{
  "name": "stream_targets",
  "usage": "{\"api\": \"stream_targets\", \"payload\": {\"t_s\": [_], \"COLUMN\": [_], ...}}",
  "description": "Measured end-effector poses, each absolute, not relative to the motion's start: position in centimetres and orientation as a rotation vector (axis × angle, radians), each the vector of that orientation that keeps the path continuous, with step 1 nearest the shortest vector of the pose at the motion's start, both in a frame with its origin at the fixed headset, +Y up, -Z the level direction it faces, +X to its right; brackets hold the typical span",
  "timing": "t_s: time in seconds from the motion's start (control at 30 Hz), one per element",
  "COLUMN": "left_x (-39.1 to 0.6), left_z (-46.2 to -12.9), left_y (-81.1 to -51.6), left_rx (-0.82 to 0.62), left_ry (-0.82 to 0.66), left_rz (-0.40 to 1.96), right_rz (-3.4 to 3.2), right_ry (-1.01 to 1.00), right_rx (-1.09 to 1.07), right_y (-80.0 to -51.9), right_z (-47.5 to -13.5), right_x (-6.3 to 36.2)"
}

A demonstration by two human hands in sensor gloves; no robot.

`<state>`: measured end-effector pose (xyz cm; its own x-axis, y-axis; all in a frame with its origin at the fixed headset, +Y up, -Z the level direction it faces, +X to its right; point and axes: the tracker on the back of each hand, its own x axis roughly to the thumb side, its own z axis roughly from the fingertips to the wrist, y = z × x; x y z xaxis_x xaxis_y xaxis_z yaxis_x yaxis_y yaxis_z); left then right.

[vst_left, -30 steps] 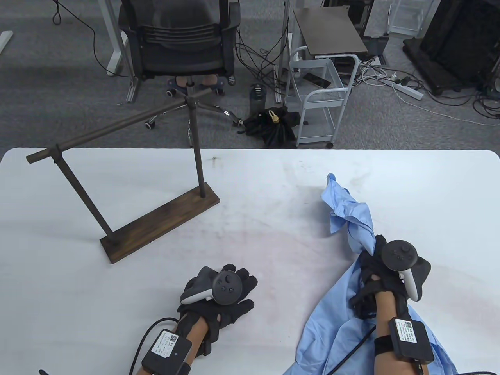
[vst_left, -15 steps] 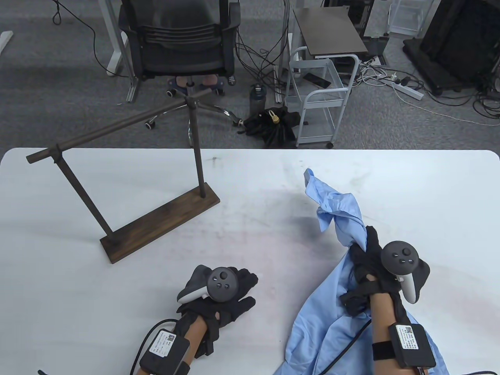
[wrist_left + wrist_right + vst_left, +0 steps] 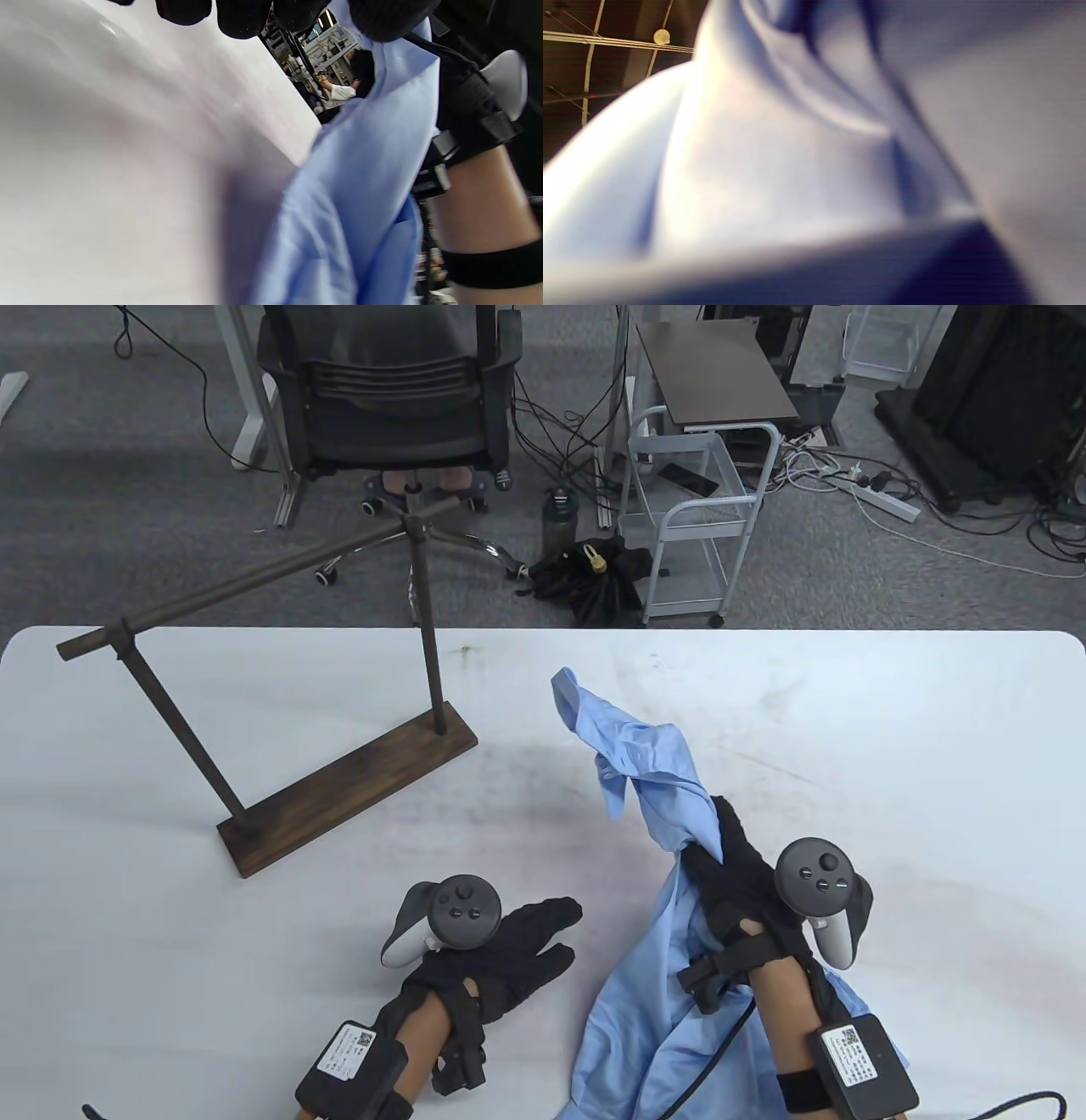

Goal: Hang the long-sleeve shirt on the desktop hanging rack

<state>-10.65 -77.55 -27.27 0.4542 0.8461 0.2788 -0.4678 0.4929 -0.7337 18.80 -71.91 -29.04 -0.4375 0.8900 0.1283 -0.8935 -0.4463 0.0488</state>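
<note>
A light blue long-sleeve shirt (image 3: 645, 1018) hangs bunched from my right hand (image 3: 721, 857), which grips it above the table at the front right; its upper end (image 3: 611, 729) sticks up toward the table's middle. The cloth fills the right wrist view (image 3: 797, 169) and also shows in the left wrist view (image 3: 352, 190). My left hand (image 3: 534, 937) is open and empty, fingers spread toward the shirt, low over the table at the front centre. The dark wooden rack (image 3: 339, 785) stands at the left, its bar (image 3: 246, 585) bare.
The white table (image 3: 891, 746) carries the rack and the shirt. Beyond the far edge stand an office chair (image 3: 390, 390), a white wire cart (image 3: 696, 509) and cables on the floor.
My right hand has carried the shirt leftward, toward the table's middle. My left hand has shifted slightly right and stretched its fingers toward the shirt.
</note>
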Motion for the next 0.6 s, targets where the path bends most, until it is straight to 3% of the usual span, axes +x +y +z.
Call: {"api": "stream_targets", "payload": {"t_s": [0.33,0.6], "left_x": [-8.2,-9.0], "left_z": [-25.8,-26.4], "left_y": [-77.5,-78.2], "left_rx": [-0.693,-0.648], "left_ry": [-0.781,-0.712], "left_rz": [1.233,1.325], "right_rz": [1.866,1.861], "right_ry": [0.069,-0.019], "right_rx": [0.431,0.46], "right_y": [-72.2,-73.0], "right_z": [-26.7,-24.6], "right_x": [12.3,8.9]}}
